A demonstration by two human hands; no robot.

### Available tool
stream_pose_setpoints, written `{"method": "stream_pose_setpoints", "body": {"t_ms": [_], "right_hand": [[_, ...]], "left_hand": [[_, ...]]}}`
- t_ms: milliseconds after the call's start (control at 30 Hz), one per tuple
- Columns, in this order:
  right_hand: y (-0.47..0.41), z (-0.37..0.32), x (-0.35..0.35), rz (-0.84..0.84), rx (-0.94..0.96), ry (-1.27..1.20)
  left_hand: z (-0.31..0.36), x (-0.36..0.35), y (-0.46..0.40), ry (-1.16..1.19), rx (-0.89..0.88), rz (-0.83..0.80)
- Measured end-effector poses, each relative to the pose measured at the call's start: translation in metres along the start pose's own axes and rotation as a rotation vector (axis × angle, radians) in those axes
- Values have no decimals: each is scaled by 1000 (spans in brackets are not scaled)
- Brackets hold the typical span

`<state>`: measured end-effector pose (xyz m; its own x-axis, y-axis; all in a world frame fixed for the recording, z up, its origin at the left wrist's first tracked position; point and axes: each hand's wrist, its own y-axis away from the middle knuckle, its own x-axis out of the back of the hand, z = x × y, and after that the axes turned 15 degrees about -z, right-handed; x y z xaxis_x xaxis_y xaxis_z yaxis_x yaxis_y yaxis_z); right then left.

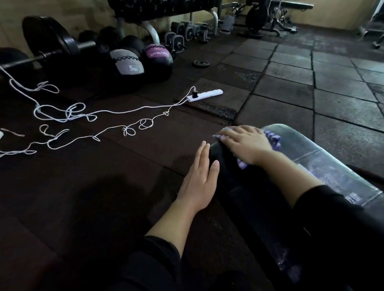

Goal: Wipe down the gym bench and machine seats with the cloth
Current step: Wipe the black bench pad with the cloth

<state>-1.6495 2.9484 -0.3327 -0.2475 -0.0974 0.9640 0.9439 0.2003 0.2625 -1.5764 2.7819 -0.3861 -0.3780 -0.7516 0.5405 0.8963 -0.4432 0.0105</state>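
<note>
A black padded gym bench runs from the lower right toward the middle, its top shiny with wet streaks. A purple-and-white striped cloth lies on the bench's far end. My right hand presses flat on the cloth with fingers spread and pointing left. Much of the cloth is hidden under the palm. My left hand is flat with straight fingers beside the bench's left side, holding nothing. Whether it touches the bench I cannot tell.
A white power strip and long tangled white cables lie on the dark rubber floor to the left. Medicine balls, a barbell, a dumbbell rack and a loose weight plate stand beyond. Another machine sits at the back.
</note>
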Motion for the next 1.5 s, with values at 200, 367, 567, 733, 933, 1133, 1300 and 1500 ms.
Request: {"method": "stream_pose_setpoints", "body": {"t_ms": [200,367,567,733,933,1133,1300,1500], "right_hand": [[28,0,-10,15,178,-72],[24,21,-8,-12,194,-97],[13,9,-6,22,173,-84],[18,9,-6,9,150,-80],[50,20,-11,65,116,-231],[95,62,-29,115,-103,-256],[110,78,-36,32,-246,-333],[111,74,-36,-14,-235,-244]], "left_hand": [[17,-26,8,245,147,153],[42,-71,26,617,185,346],[55,-93,35,804,164,412],[57,-90,36,737,176,392],[70,-64,33,328,332,376],[89,-26,-26,-374,261,223],[99,-31,-70,-634,171,-134],[85,-20,-49,-711,197,-80]]}}
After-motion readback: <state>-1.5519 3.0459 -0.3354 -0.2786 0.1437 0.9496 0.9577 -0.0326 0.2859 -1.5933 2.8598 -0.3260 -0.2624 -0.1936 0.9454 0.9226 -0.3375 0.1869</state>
